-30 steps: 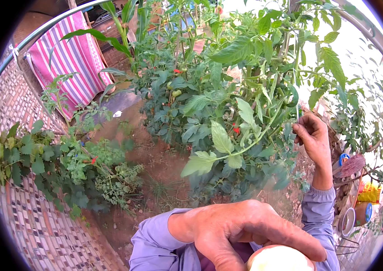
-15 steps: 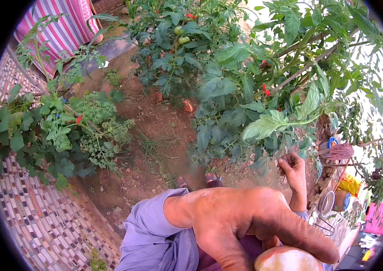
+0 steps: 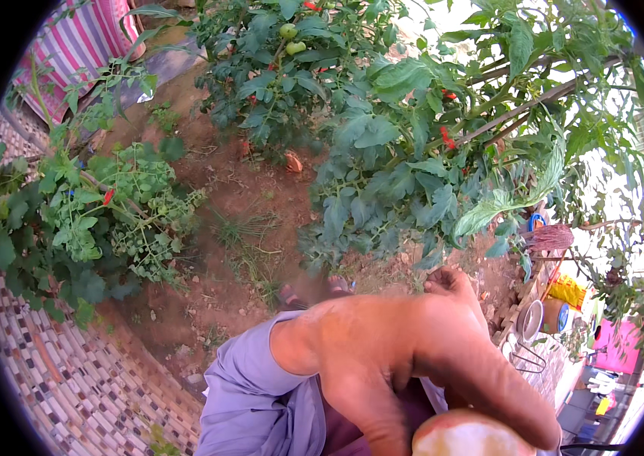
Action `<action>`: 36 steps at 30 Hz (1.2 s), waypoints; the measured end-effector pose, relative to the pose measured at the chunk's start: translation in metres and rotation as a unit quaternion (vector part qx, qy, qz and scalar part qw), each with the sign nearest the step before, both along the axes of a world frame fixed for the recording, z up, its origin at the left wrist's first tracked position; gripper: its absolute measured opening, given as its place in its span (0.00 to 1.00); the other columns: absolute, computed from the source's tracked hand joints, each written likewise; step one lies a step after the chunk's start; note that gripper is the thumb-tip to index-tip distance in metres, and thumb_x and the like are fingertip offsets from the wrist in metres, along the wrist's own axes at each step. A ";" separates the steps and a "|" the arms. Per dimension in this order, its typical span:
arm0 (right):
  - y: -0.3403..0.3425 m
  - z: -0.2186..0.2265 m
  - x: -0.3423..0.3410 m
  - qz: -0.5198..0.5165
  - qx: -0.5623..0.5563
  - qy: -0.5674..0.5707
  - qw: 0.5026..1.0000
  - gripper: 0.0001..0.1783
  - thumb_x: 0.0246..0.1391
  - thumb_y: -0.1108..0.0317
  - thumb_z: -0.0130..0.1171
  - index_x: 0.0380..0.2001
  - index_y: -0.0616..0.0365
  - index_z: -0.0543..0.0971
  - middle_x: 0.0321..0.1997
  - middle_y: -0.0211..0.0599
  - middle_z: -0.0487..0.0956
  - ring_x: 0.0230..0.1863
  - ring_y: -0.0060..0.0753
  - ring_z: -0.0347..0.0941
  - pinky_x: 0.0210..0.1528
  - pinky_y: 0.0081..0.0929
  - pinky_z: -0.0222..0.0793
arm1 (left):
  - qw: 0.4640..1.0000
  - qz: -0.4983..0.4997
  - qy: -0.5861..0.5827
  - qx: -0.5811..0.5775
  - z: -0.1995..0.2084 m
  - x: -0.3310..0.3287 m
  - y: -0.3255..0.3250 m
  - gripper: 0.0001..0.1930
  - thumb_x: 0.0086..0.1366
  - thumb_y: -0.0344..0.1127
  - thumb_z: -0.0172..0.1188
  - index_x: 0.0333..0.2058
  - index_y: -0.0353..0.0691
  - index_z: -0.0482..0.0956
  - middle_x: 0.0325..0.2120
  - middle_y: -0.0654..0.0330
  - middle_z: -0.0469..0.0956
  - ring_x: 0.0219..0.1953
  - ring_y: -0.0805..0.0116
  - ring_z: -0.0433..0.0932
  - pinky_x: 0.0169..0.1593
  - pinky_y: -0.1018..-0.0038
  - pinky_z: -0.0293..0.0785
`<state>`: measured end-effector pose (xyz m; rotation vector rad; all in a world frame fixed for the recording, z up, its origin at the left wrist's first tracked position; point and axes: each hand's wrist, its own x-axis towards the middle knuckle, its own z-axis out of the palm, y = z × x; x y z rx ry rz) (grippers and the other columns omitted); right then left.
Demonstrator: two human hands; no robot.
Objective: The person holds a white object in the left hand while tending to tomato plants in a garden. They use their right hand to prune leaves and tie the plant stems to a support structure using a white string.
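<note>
A tangle of leafy tomato plants (image 3: 444, 152) fills the upper half of the view, the stems bent toward the rim, with small red fruits (image 3: 447, 140) showing among the leaves and 2 green tomatoes (image 3: 290, 36) hanging near the top. Below the plants lies a bed of bare reddish-brown soil (image 3: 215, 197), with sparse grass at its middle. A second clump of lower green plants (image 3: 86, 220) stands at the left, carrying 1 small red fruit (image 3: 107, 196). A patterned mosaic paving (image 3: 71, 380) curves along the lower left edge, and a pink striped cloth (image 3: 82, 42) lies at the top left corner.

The person's lilac sleeve (image 3: 250, 395) rises from the bottom edge. The left hand (image 3: 413, 365), large and close to the lens, is closed over a pale round object (image 3: 466, 437) at the bottom edge, its fingers wrapped across the top; what the object is cannot be told, as only its upper part is visible. The right hand (image 3: 451, 283) is just behind it, beneath the foliage, fingers curled; whether it grips anything cannot be told. A sandalled foot (image 3: 314, 292) stands blurred on the soil. At right, a broom (image 3: 546, 237), yellow bag (image 3: 569, 290) and metal dish (image 3: 529, 321) are clustered.
</note>
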<state>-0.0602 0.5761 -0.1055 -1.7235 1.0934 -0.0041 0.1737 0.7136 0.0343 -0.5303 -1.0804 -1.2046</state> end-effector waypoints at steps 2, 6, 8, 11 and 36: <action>0.008 0.008 0.002 -0.006 -0.034 -0.060 0.998 0.08 0.53 0.72 0.61 0.31 0.67 0.75 0.23 0.31 0.76 0.24 0.19 0.73 0.26 0.20 0.69 | 0.985 -0.016 -0.025 0.170 -0.008 0.009 0.012 0.39 0.44 0.43 0.73 0.49 0.19 0.70 0.43 0.41 0.77 0.43 0.55 0.79 0.49 0.67 0.74; 0.011 -0.001 0.014 0.011 0.047 0.016 0.999 0.08 0.54 0.70 0.61 0.32 0.65 0.76 0.24 0.34 0.78 0.25 0.22 0.76 0.28 0.23 0.72 | 0.952 -0.019 -0.065 0.298 -0.046 0.027 0.032 0.48 0.35 0.32 0.78 0.56 0.19 0.64 0.49 0.41 0.74 0.50 0.57 0.75 0.55 0.65 0.70; 0.012 -0.012 0.011 0.087 0.003 -0.012 0.996 0.08 0.54 0.71 0.60 0.32 0.66 0.76 0.25 0.34 0.78 0.25 0.23 0.76 0.28 0.23 0.72 | 0.929 -0.004 -0.047 0.367 -0.059 0.025 0.053 0.49 0.33 0.35 0.79 0.55 0.19 0.65 0.47 0.39 0.75 0.49 0.55 0.76 0.54 0.63 0.71; 0.015 -0.018 0.011 0.055 0.043 0.006 0.998 0.08 0.54 0.70 0.61 0.33 0.66 0.76 0.25 0.35 0.78 0.25 0.23 0.76 0.27 0.22 0.72 | 0.895 0.035 0.017 0.445 -0.090 0.024 0.069 0.51 0.29 0.38 0.80 0.53 0.17 0.66 0.42 0.36 0.76 0.46 0.49 0.77 0.52 0.58 0.73; -0.113 0.133 0.157 -0.087 -0.361 -0.335 0.866 0.25 0.55 0.70 0.60 0.56 0.63 0.68 0.34 0.33 0.78 0.28 0.21 0.75 0.29 0.20 0.71 | 0.796 0.227 0.191 0.528 -0.173 0.015 0.135 0.45 0.38 0.42 0.76 0.53 0.23 0.66 0.38 0.39 0.76 0.32 0.46 0.81 0.30 0.60 0.82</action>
